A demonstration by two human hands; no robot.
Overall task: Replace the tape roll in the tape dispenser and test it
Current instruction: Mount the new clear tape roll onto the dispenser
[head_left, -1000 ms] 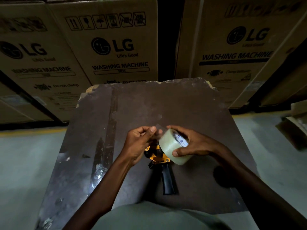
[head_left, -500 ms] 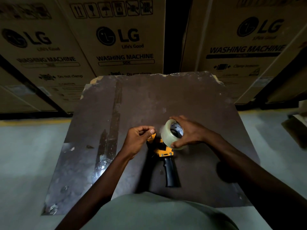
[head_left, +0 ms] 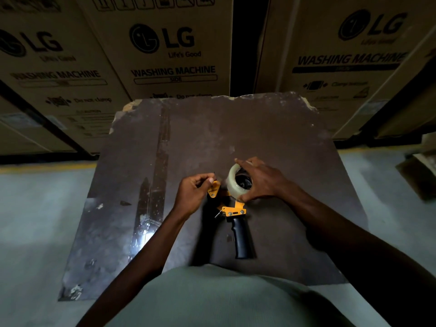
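A yellow and black tape dispenser (head_left: 233, 211) lies on a dark brown board (head_left: 271, 128), its black handle (head_left: 240, 239) pointing toward me. A clear tape roll (head_left: 232, 182) sits at the dispenser's head, over a black hub seen through its core. My right hand (head_left: 262, 179) grips the roll from the right, fingers over its top and bottom. My left hand (head_left: 193, 193) is just left of the dispenser's yellow flap (head_left: 214, 188), thumb and forefinger pinched together; the clear tape end they seem to hold is too faint to make out.
Tall cardboard washing machine boxes (head_left: 165, 48) stand behind the board, with a dark gap between them. Grey floor (head_left: 35, 220) lies on both sides. A shiny tape strip (head_left: 153, 192) runs down the board's left part. A cardboard piece (head_left: 420, 171) lies at far right.
My right hand has lowered the tape roll from above the dispenser down onto its head. My left hand has moved down with it, still pinched beside the yellow flap.
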